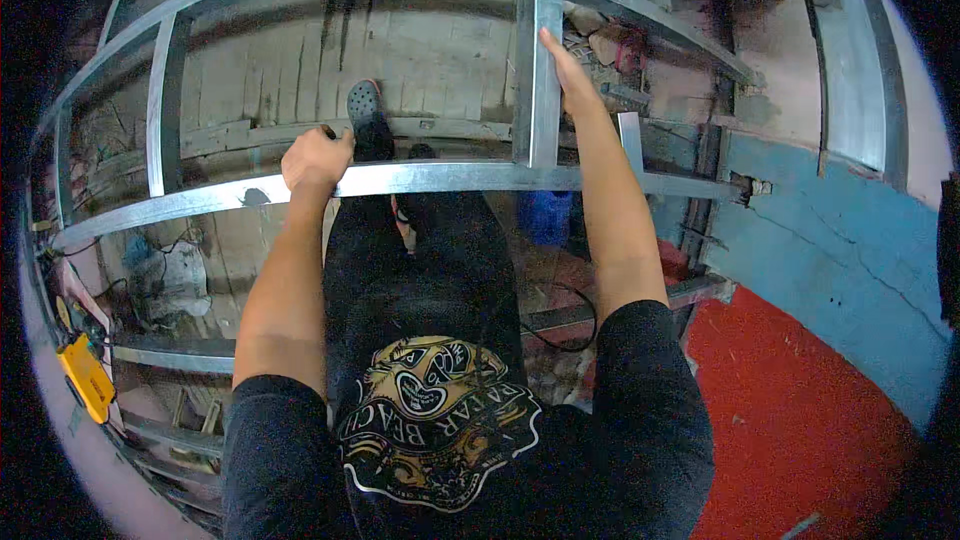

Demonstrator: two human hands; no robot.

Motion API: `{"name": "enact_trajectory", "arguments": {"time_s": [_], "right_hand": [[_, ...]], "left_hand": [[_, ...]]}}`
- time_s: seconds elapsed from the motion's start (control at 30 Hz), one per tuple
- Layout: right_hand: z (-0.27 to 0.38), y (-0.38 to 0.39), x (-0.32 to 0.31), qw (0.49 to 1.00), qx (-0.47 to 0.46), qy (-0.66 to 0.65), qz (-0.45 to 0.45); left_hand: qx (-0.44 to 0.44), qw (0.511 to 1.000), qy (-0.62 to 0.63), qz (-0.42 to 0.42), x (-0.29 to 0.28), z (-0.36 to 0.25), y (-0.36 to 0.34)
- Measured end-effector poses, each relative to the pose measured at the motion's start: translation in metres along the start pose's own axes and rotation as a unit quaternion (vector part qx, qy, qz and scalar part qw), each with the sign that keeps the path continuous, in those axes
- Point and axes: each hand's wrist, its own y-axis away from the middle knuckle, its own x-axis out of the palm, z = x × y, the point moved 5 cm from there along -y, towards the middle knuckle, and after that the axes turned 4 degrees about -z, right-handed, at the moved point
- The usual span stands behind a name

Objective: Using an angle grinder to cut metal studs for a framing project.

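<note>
galvanised steel frame [440,178] stands assembled before us; our left hand [316,158] is fisted on its lower rail beside the upright stud [545,70]; our right hand [566,70] presses flat, fingers together, against that stud; fastening unconfirmed.

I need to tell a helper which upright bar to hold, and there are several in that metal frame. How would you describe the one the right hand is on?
Start at the big grey metal frame lying across the view in front of the person. Follow its long near rail rightward to where a short flat cross bar meets it. It is the one under the right hand, on the right; the other cross bar stands alone at far left.
</note>
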Motion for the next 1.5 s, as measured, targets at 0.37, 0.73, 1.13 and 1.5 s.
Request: {"name": "enact_trajectory", "arguments": {"time_s": [0.37,0.73,1.13,1.5], "right_hand": [[-0.002,0.01,-0.011,0.974,-0.019,0.201,-0.103],[-0.018,0.033,0.0,0.991,-0.034,0.108,-0.067],[-0.027,0.044,0.0,0.973,0.005,0.202,-0.11],[-0.016,0.05,0.003,0.966,0.083,0.221,-0.107]], "left_hand": [[0.007,1.0,-0.013,0.0,0.003,-0.001,0.003],[-0.036,0.996,-0.022,0.08,0.007,0.001,-0.012],[-0.024,0.992,-0.033,0.123,0.014,-0.003,-0.024],[-0.039,0.984,-0.091,0.151,0.022,-0.004,-0.031]]}}
